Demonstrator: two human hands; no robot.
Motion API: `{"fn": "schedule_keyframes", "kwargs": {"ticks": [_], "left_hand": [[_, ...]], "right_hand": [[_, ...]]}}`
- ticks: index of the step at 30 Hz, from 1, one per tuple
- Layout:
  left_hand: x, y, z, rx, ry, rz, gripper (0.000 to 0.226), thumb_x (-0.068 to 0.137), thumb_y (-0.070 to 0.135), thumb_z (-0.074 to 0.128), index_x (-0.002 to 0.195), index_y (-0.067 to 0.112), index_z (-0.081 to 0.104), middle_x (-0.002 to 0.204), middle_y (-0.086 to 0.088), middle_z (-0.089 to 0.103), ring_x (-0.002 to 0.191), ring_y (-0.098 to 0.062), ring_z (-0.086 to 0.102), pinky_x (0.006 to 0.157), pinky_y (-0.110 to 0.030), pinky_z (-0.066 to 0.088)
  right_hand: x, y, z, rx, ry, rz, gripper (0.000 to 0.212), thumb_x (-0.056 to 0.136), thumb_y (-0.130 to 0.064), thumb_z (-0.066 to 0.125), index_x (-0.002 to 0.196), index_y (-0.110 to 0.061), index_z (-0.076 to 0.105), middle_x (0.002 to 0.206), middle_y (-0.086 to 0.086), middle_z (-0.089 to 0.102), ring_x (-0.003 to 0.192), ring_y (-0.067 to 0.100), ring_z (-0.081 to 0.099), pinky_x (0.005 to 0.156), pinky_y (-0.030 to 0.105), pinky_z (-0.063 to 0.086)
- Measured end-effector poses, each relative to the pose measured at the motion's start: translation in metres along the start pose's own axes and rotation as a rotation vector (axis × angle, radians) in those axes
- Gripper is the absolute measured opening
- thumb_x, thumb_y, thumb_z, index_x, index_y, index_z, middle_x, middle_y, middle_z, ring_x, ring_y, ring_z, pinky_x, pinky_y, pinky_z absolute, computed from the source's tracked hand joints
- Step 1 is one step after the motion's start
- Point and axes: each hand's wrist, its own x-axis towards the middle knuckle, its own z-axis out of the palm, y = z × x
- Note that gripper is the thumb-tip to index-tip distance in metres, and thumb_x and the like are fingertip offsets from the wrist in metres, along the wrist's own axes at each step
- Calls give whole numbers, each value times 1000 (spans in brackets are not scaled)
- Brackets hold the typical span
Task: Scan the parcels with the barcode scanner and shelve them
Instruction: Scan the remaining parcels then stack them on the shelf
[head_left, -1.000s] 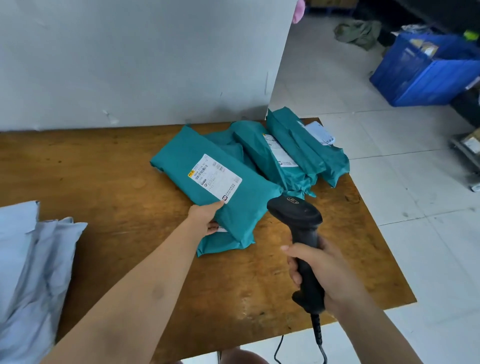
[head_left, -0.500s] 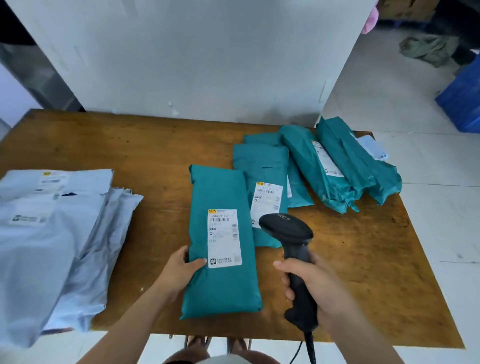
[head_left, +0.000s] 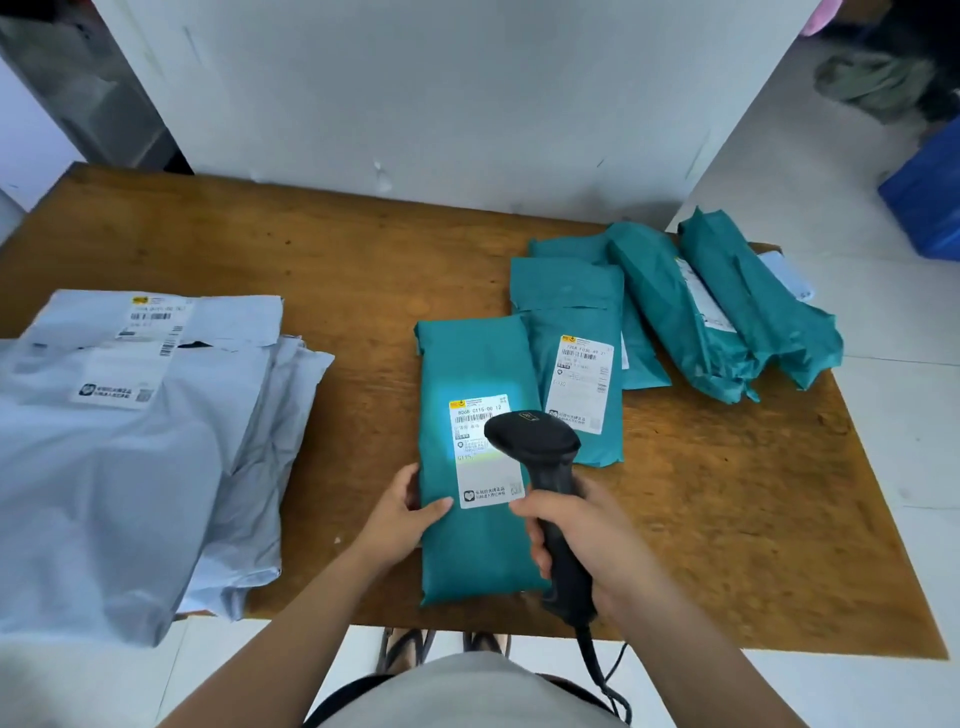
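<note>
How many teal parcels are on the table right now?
5: the front parcel under the scanner, second parcel beside it, third parcel half covered, two tilted parcels far right. More may hide.

Five teal parcels (head_left: 571, 312) lie on one wooden table (head_left: 322, 249), counting the nearest parcel (head_left: 480, 551). The grey mailers (head_left: 104, 467) make one pile at the left. At least three layers show, but the exact number cannot be told. There is one black scanner (head_left: 535, 447) and one blue crate (head_left: 930, 202). Two hands show: the left hand (head_left: 405, 514) and the right hand (head_left: 587, 545).
</note>
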Motion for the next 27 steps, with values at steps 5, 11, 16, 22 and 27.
{"fn": "schedule_keyframes", "kwargs": {"ticks": [5,11,16,22,27], "left_hand": [[0,2,1,-18,-14,-2,65,87,22,64,141,25,28,129,-1,51,110,-17,55,74,-26,55],[-1,5,2,-20,-5,-10,61,87,24,65,138,24,32,126,2,52,106,-13,56,76,-25,54],[-5,10,-3,83,111,53,19,93,9,52,107,21,51,121,-1,61,99,-11,60,84,-29,54],[-41,35,-31,575,633,205,23,90,6,45,113,7,44,111,-15,57,93,-33,58,76,-38,44],[-53,39,-27,1150,808,144,70,71,-3,65,135,-9,39,117,-39,48,97,-56,55,75,-56,52]], "right_hand": [[3,0,2,18,14,30,20,82,-10,66,100,-5,60,53,5,51,39,16,43,43,26,37],[5,-2,3,8,-2,45,15,82,-10,67,94,-8,58,53,6,51,39,16,43,41,25,36],[3,-2,-2,11,-2,18,13,82,-8,66,87,-8,55,54,7,50,40,17,42,42,26,36],[-3,-7,-17,20,20,-6,11,83,-7,66,83,-6,54,53,6,49,41,17,42,43,26,37],[-8,-7,-27,2,15,4,14,82,-8,67,81,-6,53,53,7,50,41,18,43,46,27,38]]}}
